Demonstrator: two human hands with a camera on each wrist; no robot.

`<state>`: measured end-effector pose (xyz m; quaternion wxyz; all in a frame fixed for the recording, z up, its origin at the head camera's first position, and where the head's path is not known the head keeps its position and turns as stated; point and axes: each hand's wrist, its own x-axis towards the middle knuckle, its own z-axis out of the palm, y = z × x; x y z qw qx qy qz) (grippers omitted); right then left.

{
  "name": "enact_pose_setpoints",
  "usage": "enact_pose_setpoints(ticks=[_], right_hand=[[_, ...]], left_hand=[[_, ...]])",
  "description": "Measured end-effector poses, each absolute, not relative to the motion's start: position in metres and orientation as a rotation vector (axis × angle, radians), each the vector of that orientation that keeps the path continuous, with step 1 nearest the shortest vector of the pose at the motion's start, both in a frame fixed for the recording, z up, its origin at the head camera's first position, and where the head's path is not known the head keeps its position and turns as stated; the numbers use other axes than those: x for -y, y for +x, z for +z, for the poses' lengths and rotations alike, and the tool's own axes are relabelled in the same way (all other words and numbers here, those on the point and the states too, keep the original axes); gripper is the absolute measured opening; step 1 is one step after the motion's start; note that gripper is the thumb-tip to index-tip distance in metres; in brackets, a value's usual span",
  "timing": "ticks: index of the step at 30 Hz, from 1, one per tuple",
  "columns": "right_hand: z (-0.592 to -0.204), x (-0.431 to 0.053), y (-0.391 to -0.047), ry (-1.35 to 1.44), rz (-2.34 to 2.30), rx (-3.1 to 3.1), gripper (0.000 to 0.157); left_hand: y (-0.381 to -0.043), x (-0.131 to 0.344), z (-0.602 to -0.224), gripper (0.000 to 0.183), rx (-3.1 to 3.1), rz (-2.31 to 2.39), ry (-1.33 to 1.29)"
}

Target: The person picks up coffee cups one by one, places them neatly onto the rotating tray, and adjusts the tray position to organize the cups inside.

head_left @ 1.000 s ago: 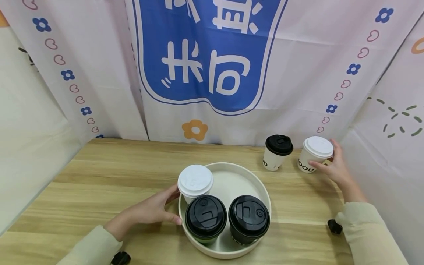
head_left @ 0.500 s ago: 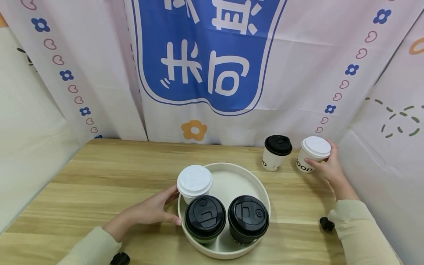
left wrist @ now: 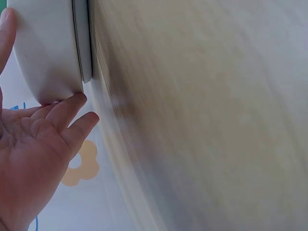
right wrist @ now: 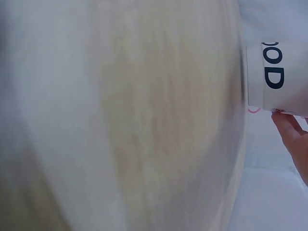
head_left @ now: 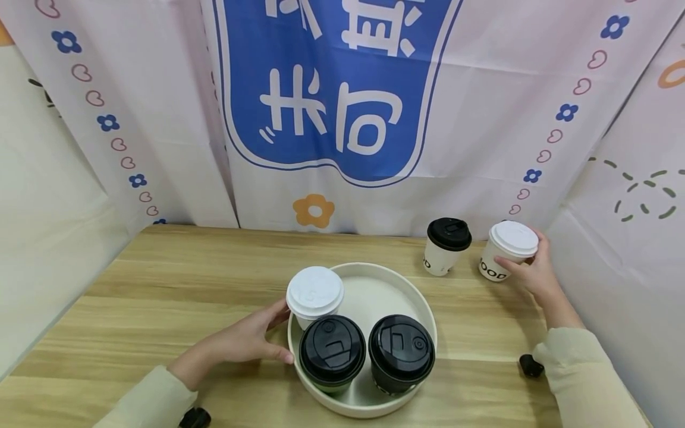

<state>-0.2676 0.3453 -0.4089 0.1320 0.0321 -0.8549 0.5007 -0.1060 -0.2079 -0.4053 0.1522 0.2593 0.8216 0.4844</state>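
In the head view my right hand grips a white paper cup with a white lid at the back right, thumb on its near side and fingers behind. The right wrist view shows that cup with its base close to the tabletop; whether it touches is unclear. My left hand spreads its thumb and fingers against the left side of a round cream tray. In the left wrist view, extended fingers touch the tray's side wall. The tray holds a white-lidded cup and two black-lidded cups.
A white paper cup with a black lid stands just left of the cup in my right hand. Printed cloth hangs along the back edge of the wooden table, with pale walls at both sides.
My right forearm has swung slightly left. The gripped cup has shifted and tilted a little, its lid leaning right since half a second ago. The left hand and tray stay put.
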Motion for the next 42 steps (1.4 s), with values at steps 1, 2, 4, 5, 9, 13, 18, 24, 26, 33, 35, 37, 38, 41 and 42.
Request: enact_pose_setpoints(ticks=[1, 2, 4, 5, 9, 13, 18, 24, 26, 33, 35, 37, 38, 41, 42], right_hand=[[-0.408, -0.345, -0.266, 0.105, 1.462, 2.463, 0.095], [-0.407, -0.346, -0.265, 0.12, 1.468, 2.448, 0.094], [-0.405, -0.346, -0.261, 0.144, 1.479, 2.43, 0.093], [-0.403, -0.346, -0.26, 0.157, 1.481, 2.426, 0.093], [-0.396, -0.345, -0.251, 0.195, 1.482, 2.418, 0.092], [-0.388, -0.342, -0.242, 0.229, 1.505, 2.409, 0.092], [-0.381, -0.34, -0.232, 0.286, 1.461, 2.449, 0.093], [-0.377, -0.337, -0.222, 0.368, 1.423, 2.47, 0.097], [-0.375, -0.335, -0.218, 0.401, 1.444, 2.467, 0.098], [-0.37, -0.323, -0.201, 0.527, 1.572, 2.434, 0.099], [-0.369, -0.319, -0.197, 0.559, 1.612, 2.418, 0.099], [-0.369, -0.315, -0.193, 0.595, 1.65, 2.397, 0.098], [-0.369, -0.313, -0.192, 0.608, 1.655, 2.393, 0.098], [-0.369, -0.309, -0.188, 0.635, 1.645, 2.401, 0.098], [-0.369, -0.308, -0.187, 0.644, 1.643, 2.401, 0.098]], left_hand=[[-0.106, 0.208, -0.405, 0.116, -2.357, 1.391, 0.749], [-0.106, 0.208, -0.406, 0.115, -2.357, 1.391, 0.751], [-0.106, 0.208, -0.405, 0.114, -2.355, 1.391, 0.76], [-0.106, 0.208, -0.405, 0.114, -2.354, 1.391, 0.756], [-0.106, 0.208, -0.405, 0.115, -2.347, 1.391, 0.72], [-0.106, 0.208, -0.406, 0.115, -2.344, 1.388, 0.704], [-0.106, 0.208, -0.407, 0.116, -2.354, 1.379, 0.7], [-0.107, 0.208, -0.408, 0.117, -2.339, 1.389, 0.69], [-0.107, 0.207, -0.407, 0.117, -2.335, 1.392, 0.689], [-0.107, 0.208, -0.407, 0.116, -2.343, 1.384, 0.702], [-0.107, 0.208, -0.406, 0.116, -2.345, 1.385, 0.698], [-0.107, 0.208, -0.406, 0.116, -2.345, 1.386, 0.696], [-0.108, 0.208, -0.406, 0.116, -2.339, 1.391, 0.687], [-0.108, 0.208, -0.407, 0.116, -2.332, 1.393, 0.692], [-0.108, 0.208, -0.407, 0.116, -2.331, 1.393, 0.692]])
